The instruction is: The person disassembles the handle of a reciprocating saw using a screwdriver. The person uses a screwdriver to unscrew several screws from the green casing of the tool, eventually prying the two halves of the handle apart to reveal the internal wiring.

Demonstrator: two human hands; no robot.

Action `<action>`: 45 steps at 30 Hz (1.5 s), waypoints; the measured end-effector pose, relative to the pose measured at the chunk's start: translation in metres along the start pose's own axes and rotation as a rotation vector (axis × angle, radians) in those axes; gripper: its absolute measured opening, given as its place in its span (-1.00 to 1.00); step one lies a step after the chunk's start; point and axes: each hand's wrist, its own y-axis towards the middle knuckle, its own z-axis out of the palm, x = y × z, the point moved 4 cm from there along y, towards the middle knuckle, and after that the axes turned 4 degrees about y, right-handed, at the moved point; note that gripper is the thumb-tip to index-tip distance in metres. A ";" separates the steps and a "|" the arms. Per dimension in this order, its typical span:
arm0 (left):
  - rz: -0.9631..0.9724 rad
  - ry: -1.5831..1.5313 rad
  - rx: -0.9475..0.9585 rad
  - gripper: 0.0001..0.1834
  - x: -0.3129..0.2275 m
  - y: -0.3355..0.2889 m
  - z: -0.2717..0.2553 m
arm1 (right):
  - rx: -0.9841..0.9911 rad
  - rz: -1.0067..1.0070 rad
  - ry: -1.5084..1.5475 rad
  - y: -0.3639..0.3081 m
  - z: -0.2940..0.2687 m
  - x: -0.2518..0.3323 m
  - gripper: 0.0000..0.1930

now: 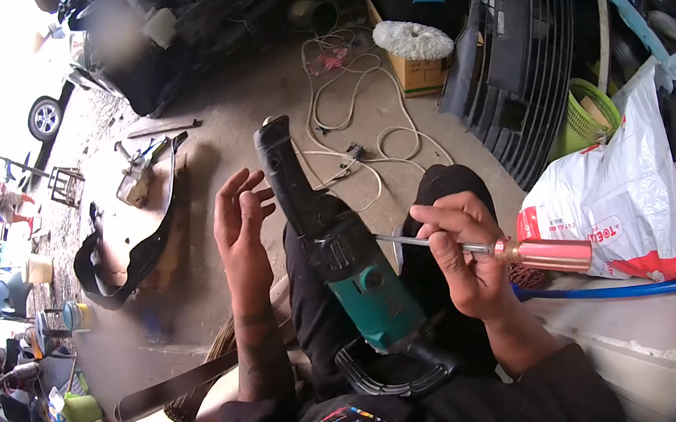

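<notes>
Your right hand (pixel 476 271) grips a screwdriver (pixel 550 255), thumb and fingers pinching it where shaft meets handle. Its copper-pink handle points to the right; the metal shaft runs left to the side of the power tool (pixel 376 308). Contact at the tip cannot be confirmed from the head view. Your left hand (pixel 239 228) is open and holds nothing, fingers loosely curled just beside the tool's black rear handle; whether they touch it cannot be told.

The tool, teal and black, lies lengthwise over your lap, rear handle pointing away from you, black loop handle (pixel 407 379) nearest your shirt.

Beyond your knees, a pale cord (pixel 311 118) lies in loose loops on the concrete floor. A fluffy white pad (pixel 413 40) rests on a cardboard box (pixel 420 75). To your right stand a black grille (pixel 523 58), a green basket (pixel 570 129) and a white and red bag (pixel 609 196), with a blue hose (pixel 664 285) below the bag. To your left, a curved black trim piece (pixel 138 282) lies on the floor.
</notes>
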 end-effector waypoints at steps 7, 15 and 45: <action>-0.158 -0.079 -0.089 -0.52 0.089 0.036 -0.054 | 0.061 0.006 -0.072 0.004 0.013 -0.023 -0.79; -0.456 -0.253 -0.090 -0.61 0.186 0.032 -0.037 | -0.054 0.215 -0.089 -0.015 0.002 -0.045 -0.84; -0.045 -0.364 0.161 -0.38 0.031 0.005 0.015 | 0.087 0.304 0.405 0.004 0.018 -0.028 -0.77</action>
